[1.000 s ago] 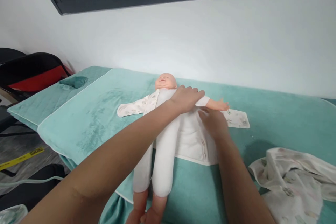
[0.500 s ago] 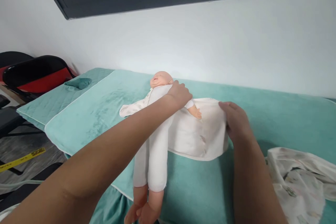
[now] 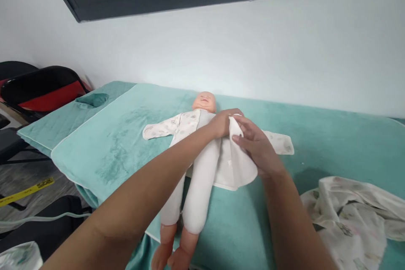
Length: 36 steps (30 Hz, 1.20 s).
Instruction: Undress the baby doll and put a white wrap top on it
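A baby doll [image 3: 204, 102] in a white bodysuit lies on its back on the teal towel [image 3: 120, 143], feet toward me. A white printed garment [image 3: 186, 124] is spread under it, one sleeve out to the left and one to the right. My left hand [image 3: 221, 123] rests on the doll's chest, fingers curled on the garment's front edge. My right hand [image 3: 256, 145] grips the garment's right front panel [image 3: 240, 164] and holds it over the doll's chest. The doll's right-side arm is hidden under the cloth.
A crumpled printed cloth [image 3: 354, 215] lies at the right on the towel. A small dark green cloth [image 3: 92, 99] sits at the far left corner. Black and red chairs [image 3: 41, 88] stand to the left. A white wall runs behind the table.
My right hand has folded the garment's right panel inward over the doll's chest, covering the bare arm. The doll has rolled back flat, and my left hand slid down onto the chest.
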Tool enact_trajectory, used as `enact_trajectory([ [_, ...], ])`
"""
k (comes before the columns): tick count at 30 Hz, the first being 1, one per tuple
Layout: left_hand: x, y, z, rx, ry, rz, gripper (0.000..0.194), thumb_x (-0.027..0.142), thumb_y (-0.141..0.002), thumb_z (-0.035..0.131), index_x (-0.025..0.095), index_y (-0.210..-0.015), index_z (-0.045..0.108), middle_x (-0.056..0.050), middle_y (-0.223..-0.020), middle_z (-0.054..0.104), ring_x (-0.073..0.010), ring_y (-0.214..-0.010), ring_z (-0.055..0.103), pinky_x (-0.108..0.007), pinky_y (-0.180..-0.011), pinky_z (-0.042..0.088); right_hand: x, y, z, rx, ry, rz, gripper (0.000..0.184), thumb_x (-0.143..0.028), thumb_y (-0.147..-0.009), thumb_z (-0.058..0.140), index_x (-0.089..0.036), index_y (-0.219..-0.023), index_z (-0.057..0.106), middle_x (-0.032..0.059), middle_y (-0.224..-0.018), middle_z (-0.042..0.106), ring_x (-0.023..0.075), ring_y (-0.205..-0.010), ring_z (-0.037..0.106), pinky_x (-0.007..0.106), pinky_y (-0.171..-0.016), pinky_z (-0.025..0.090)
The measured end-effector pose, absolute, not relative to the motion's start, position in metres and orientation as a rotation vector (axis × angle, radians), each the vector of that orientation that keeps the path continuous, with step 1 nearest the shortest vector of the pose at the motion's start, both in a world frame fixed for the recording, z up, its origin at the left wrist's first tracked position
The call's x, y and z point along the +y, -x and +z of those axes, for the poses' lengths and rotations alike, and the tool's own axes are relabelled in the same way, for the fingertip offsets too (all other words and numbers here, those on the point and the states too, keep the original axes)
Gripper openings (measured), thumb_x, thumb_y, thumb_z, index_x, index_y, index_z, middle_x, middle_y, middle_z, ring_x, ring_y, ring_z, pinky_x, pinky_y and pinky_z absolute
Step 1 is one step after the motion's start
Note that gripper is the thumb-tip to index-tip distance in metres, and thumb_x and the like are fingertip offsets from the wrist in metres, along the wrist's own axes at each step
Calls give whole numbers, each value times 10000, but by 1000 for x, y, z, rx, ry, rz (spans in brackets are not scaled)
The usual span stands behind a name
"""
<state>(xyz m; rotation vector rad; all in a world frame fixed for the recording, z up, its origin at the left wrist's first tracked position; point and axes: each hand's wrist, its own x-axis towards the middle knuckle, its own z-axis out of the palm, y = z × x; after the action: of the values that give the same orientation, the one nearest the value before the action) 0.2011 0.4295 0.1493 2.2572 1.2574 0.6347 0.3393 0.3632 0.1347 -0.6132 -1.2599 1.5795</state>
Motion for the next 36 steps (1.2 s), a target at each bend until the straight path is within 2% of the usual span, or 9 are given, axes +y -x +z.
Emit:
enact_trajectory([
  [2, 427, -186, 155, 1176, -2199, 790, 262, 182, -800, 480, 178, -1026, 611, -39, -997, 690, -168, -885, 630, -290, -805, 505, 361, -333, 131, -1329, 566, 1627, 548, -284, -776, 759, -334, -1280, 552, 29, -1324, 561, 213, -1156, 564, 326, -885, 513],
  [5, 425, -158, 163, 1323, -2097, 1063, 256, 98, -753, 417, 171, -853, 641, -31, -912, 686, -154, -838, 614, -291, -819, 492, 354, -325, 129, -1480, 489, 1741, 611, -252, -798, 745, -340, -1354, 506, 36, -1237, 569, 157, -1002, 582, 278, -806, 506],
  [11, 416, -105, 164, 1822, -1900, 1149, 164, 82, -724, 474, 189, -750, 594, -33, -915, 684, -181, -900, 610, -339, -876, 474, 348, -316, 127, -1693, 500, 1781, 451, -306, -880, 650, -282, -1320, 553, 66, -1125, 643, 128, -810, 603, 247, -644, 472],
  [14, 403, -88, 153, 1881, -1857, 1192, 135, 126, -765, 500, 197, -835, 591, -39, -1000, 677, -183, -966, 607, -339, -904, 474, 350, -315, 126, -1636, 574, 1703, 352, -363, -891, 625, -260, -1227, 620, 57, -997, 678, 128, -689, 595, 241, -539, 416],
  [19, 361, -65, 113, 1897, -1771, 1176, 162, 257, -875, 477, 209, -973, 597, -44, -1012, 680, -184, -935, 626, -340, -875, 502, 359, -315, 122, -1352, 851, 1430, 199, -403, -853, 648, -224, -929, 689, -2, -771, 627, 104, -594, 502, 238, -521, 362],
  [23, 332, -36, 78, 2024, -2039, 981, 239, 206, -886, 454, 203, -1075, 599, -91, -1160, 637, -235, -1134, 558, -384, -997, 449, 368, -316, 113, -1276, 1152, 1153, 324, -440, -851, 626, -194, -645, 584, -27, -615, 518, 99, -543, 432, 240, -504, 338],
  [25, 326, -17, 70, 2188, -2159, 860, 312, 191, -875, 471, 199, -1166, 584, -115, -1260, 586, -274, -1218, 494, -420, -1035, 407, 372, -316, 108, -1298, 1272, 1053, 370, -464, -856, 609, -195, -609, 552, -33, -575, 491, 103, -533, 432, 243, -506, 343],
  [28, 327, 10, 68, 2418, -2132, 718, 387, 229, -897, 468, 218, -1278, 537, -122, -1332, 541, -303, -1225, 474, -437, -982, 410, 373, -313, 102, -1378, 1395, 970, 403, -501, -862, 586, -192, -604, 554, -28, -558, 514, 106, -516, 443, 250, -511, 353],
  [36, 362, 45, 72, 2471, -2165, 448, 434, 274, -956, 356, 253, -1374, 472, -124, -1304, 567, -312, -1191, 488, -440, -929, 386, 365, -303, 92, -1542, 1475, 892, 386, -527, -840, 594, -198, -640, 571, -18, -563, 556, 132, -539, 486, 269, -538, 382],
])
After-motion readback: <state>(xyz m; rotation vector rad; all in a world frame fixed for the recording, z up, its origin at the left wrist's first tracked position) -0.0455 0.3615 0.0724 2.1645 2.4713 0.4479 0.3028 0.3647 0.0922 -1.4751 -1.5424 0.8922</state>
